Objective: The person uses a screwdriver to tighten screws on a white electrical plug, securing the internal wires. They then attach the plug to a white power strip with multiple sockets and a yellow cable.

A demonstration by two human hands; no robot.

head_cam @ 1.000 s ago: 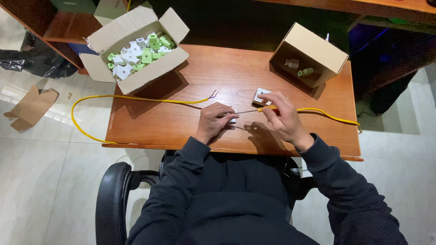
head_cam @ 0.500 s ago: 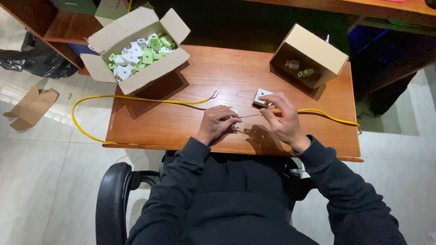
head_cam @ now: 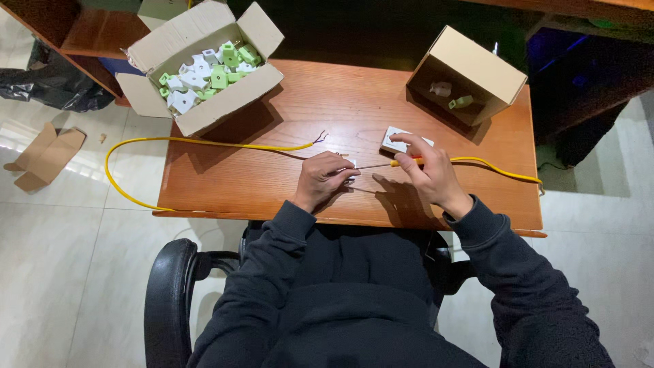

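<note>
My left hand (head_cam: 325,179) rests on the wooden desk (head_cam: 272,177), fingers closed on a small white part (head_cam: 349,163). My right hand (head_cam: 428,172) pinches a thin tool with an orange handle (head_cam: 406,162). Its metal shaft (head_cam: 373,166) points left into the white part. A white square plate (head_cam: 400,139) lies just beyond my right fingertips. A yellow cable (head_cam: 204,142) runs across the desk from the left and ends in bare wire tips (head_cam: 320,138) just beyond my left hand. Another yellow stretch of cable (head_cam: 497,169) leads off to the right.
An open cardboard box (head_cam: 204,65) with several white and green plastic parts sits at the back left. A smaller box (head_cam: 470,68) on its side at the back right holds two parts. A black chair arm (head_cam: 170,286) is below left. Flat cardboard (head_cam: 44,153) lies on the tiled floor.
Both hands stay almost in place. The right fingers have shifted slightly on the tool, and its thin shaft now shows more plainly between the hands.
</note>
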